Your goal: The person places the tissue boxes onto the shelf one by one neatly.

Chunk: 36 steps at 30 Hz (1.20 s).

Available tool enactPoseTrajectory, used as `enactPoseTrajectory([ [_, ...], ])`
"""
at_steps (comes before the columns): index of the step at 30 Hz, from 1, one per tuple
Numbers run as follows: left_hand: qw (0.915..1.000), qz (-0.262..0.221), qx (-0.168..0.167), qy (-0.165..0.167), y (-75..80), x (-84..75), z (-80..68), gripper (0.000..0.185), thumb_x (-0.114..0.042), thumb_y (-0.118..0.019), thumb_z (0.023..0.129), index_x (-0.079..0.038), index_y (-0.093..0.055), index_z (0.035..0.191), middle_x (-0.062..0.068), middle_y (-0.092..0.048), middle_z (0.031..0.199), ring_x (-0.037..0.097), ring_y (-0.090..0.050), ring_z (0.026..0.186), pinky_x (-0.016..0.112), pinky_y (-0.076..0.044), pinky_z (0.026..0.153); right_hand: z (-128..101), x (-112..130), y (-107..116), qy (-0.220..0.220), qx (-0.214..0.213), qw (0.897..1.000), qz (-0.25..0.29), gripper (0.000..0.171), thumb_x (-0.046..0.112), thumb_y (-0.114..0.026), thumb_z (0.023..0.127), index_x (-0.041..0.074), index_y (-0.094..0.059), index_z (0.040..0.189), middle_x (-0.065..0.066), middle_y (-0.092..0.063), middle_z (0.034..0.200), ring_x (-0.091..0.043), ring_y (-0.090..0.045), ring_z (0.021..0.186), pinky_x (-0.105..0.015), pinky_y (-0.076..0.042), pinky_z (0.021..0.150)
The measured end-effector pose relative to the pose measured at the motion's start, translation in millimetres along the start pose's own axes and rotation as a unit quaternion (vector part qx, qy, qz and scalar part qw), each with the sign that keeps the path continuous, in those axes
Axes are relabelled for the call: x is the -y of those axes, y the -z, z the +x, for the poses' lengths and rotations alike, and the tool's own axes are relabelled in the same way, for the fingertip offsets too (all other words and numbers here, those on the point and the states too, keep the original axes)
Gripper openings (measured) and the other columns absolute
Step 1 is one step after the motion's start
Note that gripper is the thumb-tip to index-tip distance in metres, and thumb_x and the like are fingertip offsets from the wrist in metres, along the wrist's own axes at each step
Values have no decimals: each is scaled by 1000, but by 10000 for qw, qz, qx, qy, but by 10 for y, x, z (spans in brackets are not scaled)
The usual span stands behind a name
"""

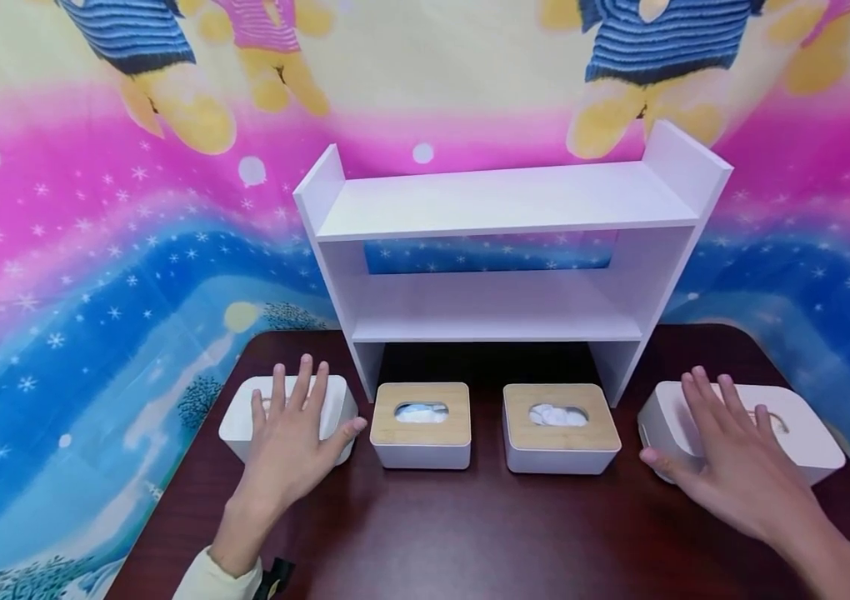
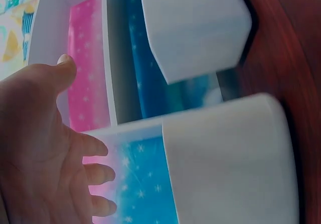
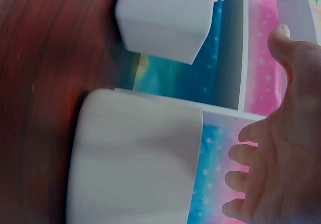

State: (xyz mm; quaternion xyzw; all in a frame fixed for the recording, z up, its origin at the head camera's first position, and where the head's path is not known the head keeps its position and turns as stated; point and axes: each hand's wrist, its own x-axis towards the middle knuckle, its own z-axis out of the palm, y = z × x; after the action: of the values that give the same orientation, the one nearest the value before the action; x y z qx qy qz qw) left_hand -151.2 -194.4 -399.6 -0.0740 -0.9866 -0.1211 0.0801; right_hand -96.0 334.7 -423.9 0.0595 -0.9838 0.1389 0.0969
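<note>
Four tissue boxes (image 1: pixel 421 425); two hands (image 1: pixel 292 433); one shelf (image 1: pixel 503 250).

Staged tabletop set, cartoon backdrop (image 1: pixel 95 275), white shelf (image 1: pixel 503 250), dark table (image 1: pixel 485 533)

Two white lidded boxes, left box (image 1: pixel 241 421) and right box (image 1: pixel 807 437), sit at the row's outer ends.

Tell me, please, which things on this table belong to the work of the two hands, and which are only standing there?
In hand:
- left hand, open, over the left white box
- right hand, open, over the right white box

Only standing there:
- left wooden-lid box
- right wooden-lid box
- white shelf
- dark table
</note>
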Motion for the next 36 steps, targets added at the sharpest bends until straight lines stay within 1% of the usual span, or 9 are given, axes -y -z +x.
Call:
enactPoseTrajectory([
  [5, 9997, -56, -18, -235, -71, -166, -35, 100, -73, -58, 99, -12, -25, 172, 15, -15, 181, 52, -4, 166, 81, -6, 126, -10, 92, 0, 176, -47, 9998, 77, 116, 61, -71, 97, 9, -2, 173, -20, 0, 181, -39, 16, 167, -69, 21, 127],
  [11, 9985, -164, -16, -520, -172, -382, -42, 100, -76, -57, 98, -14, -28, 171, 13, -18, 180, 48, -5, 167, 80, -9, 127, -31, 212, -44, 258, 25, 9996, 64, 116, 61, -73, 96, 8, -5, 173, -21, -4, 181, -35, 15, 168, -68, 19, 129],
  [16, 9970, -143, 73, -763, -256, -592, -29, 101, -78, -55, 97, -18, -26, 172, 9, -16, 181, 45, -5, 167, 76, -11, 130, -46, 287, -83, 186, 166, 9997, 25, 118, 64, -72, 95, 7, -4, 173, -21, -4, 181, -37, 12, 168, -75, 10, 128],
  [20, 9950, -273, 183, -947, -315, -765, -12, 99, -77, -55, 98, -21, -24, 173, 5, -12, 182, 43, -4, 168, 73, -11, 132, -38, 337, -96, 88, 377, 9992, 76, 119, 66, -72, 95, 6, -5, 173, -21, -3, 181, -40, 12, 168, -78, 7, 126],
  [23, 9924, -425, 264, -1127, -358, -888, 3, 98, -77, -54, 99, -21, -24, 173, 5, -13, 182, 41, -5, 169, 71, -13, 132, -30, 367, -103, 82, 416, 9990, 108, 120, 67, -72, 94, 6, -6, 173, -21, -4, 181, -40, 11, 168, -76, 6, 128],
  [27, 9878, -699, 404, -1334, -402, -1048, 11, 98, -79, -50, 99, -20, -23, 173, 5, -15, 182, 39, -7, 169, 69, -16, 133, -37, 402, -123, 146, 311, 9993, 144, 120, 67, -73, 93, 8, -7, 173, -21, -7, 181, -40, 8, 168, -72, 7, 131],
  [32, 9827, -866, 538, -1548, -451, -1237, 6, 99, -82, -43, 100, -19, -22, 173, 5, -15, 182, 36, -7, 169, 64, -21, 133, -62, 451, -168, 268, 166, 9993, 194, 120, 66, -75, 92, 11, -8, 174, -21, -12, 180, -41, 1, 169, -67, 9, 133],
  [34, 9805, -908, 576, -1643, -467, -1309, -2, 99, -81, -44, 100, -19, -20, 174, 5, -14, 182, 34, -6, 169, 62, -22, 134, -65, 469, -190, 315, 118, 9992, 193, 120, 66, -75, 91, 11, -8, 174, -21, -13, 180, -41, 0, 169, -65, 8, 134],
  [36, 9779, -1018, 589, -1730, -478, -1380, -13, 98, -78, -48, 101, -19, -19, 174, 5, -15, 182, 34, -7, 169, 59, -22, 135, -67, 484, -210, 333, 89, 9992, 216, 120, 66, -75, 92, 12, -8, 174, -20, -13, 180, -39, 0, 169, -64, 8, 134],
])
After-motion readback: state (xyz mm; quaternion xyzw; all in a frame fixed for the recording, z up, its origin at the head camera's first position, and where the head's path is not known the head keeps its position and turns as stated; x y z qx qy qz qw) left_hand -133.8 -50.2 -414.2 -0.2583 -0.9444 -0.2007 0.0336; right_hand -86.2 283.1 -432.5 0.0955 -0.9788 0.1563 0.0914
